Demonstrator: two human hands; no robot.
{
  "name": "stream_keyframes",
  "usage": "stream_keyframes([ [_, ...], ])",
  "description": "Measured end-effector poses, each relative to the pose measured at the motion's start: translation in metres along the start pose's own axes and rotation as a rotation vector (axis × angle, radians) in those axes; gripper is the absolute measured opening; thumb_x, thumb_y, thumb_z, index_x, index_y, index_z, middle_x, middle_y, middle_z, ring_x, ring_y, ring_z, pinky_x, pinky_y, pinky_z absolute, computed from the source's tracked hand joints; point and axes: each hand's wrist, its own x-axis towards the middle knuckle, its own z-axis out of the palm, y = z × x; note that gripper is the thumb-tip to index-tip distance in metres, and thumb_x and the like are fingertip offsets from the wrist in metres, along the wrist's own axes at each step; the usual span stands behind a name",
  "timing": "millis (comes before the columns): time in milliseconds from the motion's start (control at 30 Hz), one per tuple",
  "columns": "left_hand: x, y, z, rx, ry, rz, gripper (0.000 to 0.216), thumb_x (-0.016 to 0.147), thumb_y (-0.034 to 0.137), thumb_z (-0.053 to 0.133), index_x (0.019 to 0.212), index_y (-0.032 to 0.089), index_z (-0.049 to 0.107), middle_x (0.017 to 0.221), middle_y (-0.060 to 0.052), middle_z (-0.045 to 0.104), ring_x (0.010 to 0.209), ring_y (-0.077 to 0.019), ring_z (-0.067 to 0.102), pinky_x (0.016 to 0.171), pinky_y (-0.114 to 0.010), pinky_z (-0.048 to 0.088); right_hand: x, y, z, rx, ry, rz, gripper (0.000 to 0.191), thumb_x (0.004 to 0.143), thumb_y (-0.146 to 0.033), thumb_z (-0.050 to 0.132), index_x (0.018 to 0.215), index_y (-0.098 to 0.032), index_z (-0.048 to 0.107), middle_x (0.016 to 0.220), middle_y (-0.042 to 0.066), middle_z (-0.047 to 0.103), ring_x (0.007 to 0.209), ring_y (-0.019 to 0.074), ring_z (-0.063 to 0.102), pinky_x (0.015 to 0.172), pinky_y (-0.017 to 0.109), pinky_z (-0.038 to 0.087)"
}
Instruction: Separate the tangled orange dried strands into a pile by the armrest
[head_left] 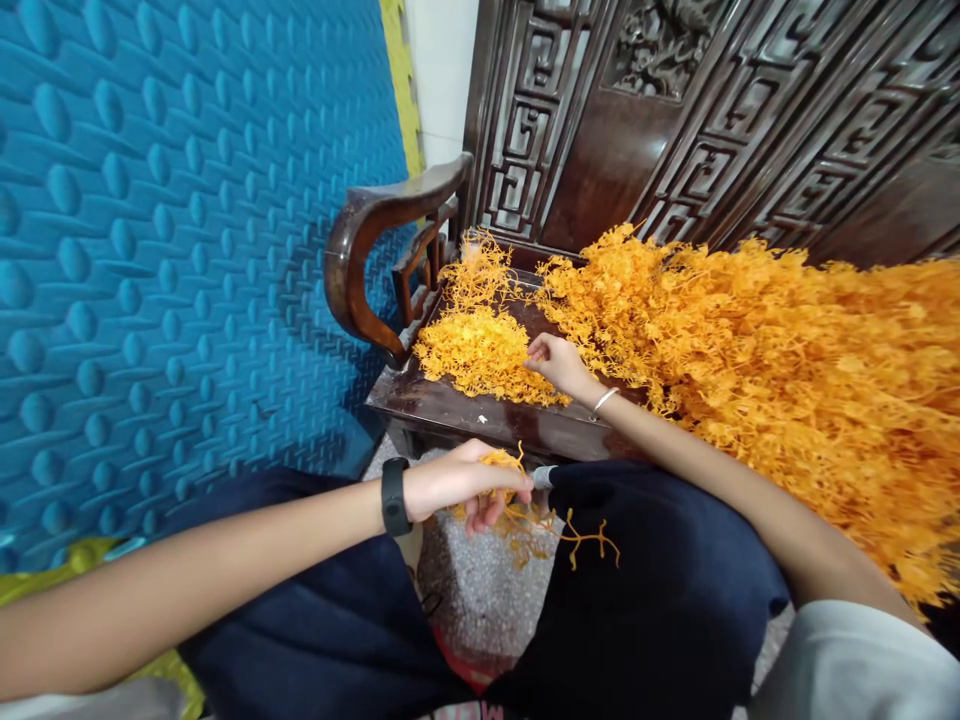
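My left hand (pixel 469 485), with a black band at the wrist, is closed around a bunch of orange plastic-looking branched sprigs (pixel 589 540). Their thin stems stick out past the fingers over my lap. At the right edge of a small heap of yellow-orange pieces (pixel 480 350) is my right hand (pixel 559 362), wearing a pale bracelet. Its thumb and fingertips are pinched together; whatever is between them is too small to make out. The heap lies on a dark wooden bench seat (pixel 517 425).
A large mound of orange sprigs (pixel 787 340) covers the bench to the right. Looser sprigs (pixel 480 270) lie behind the small heap. The bench has a curved armrest (pixel 352 240) and a carved back (pixel 600 160). Blue foam matting (pixel 187 220) is at the left.
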Motion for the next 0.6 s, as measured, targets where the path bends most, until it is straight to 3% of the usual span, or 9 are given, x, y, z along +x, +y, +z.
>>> stream_keyframes([
  [167, -0.007, 0.007, -0.005, -0.097, 0.070, 0.110, 0.033, 0.077, 0.043, 0.055, 0.078, 0.012, 0.063, 0.041, 0.003, 0.049, 0.035, -0.0087, 0.046, 0.038, -0.020, 0.038, 0.001, 0.003, 0.000, -0.128, 0.059, -0.059, 0.004, 0.070, -0.015, 0.060, 0.074, -0.014, 0.059, 0.072, 0.004, 0.059, 0.064, 0.0129, 0.051, 0.062, 0.025, 0.038],
  [333, -0.011, 0.016, -0.020, -0.327, -0.008, 0.140, 0.069, 0.080, 0.066, 0.028, 0.077, 0.009, 0.066, 0.040, -0.003, 0.051, 0.036, -0.0129, 0.050, 0.041, -0.025, 0.041, -0.010, -0.023, -0.013, 0.060, 0.135, -0.246, 0.004, 0.075, -0.015, 0.055, 0.073, -0.014, 0.059, 0.070, 0.002, 0.057, 0.063, 0.0116, 0.049, 0.062, 0.025, 0.039],
  [467, -0.009, 0.024, -0.039, -0.335, 0.020, 0.155, 0.084, 0.074, 0.077, 0.017, 0.077, 0.010, 0.067, 0.043, -0.006, 0.054, 0.040, -0.0168, 0.053, 0.043, -0.028, 0.043, -0.030, -0.065, -0.041, 0.368, 0.015, -0.366, 0.012, 0.079, -0.027, 0.057, 0.081, -0.016, 0.060, 0.073, 0.001, 0.059, 0.066, 0.0104, 0.052, 0.063, 0.025, 0.042],
  [600, -0.005, 0.029, -0.053, -0.297, 0.081, 0.171, 0.088, 0.070, 0.081, 0.011, 0.076, 0.012, 0.066, 0.050, -0.009, 0.059, 0.046, -0.0184, 0.057, 0.052, -0.032, 0.047, -0.045, -0.092, -0.069, 0.418, -0.165, -0.444, 0.018, 0.080, -0.033, 0.059, 0.082, -0.016, 0.062, 0.076, 0.001, 0.062, 0.070, 0.0102, 0.054, 0.065, 0.025, 0.042],
])
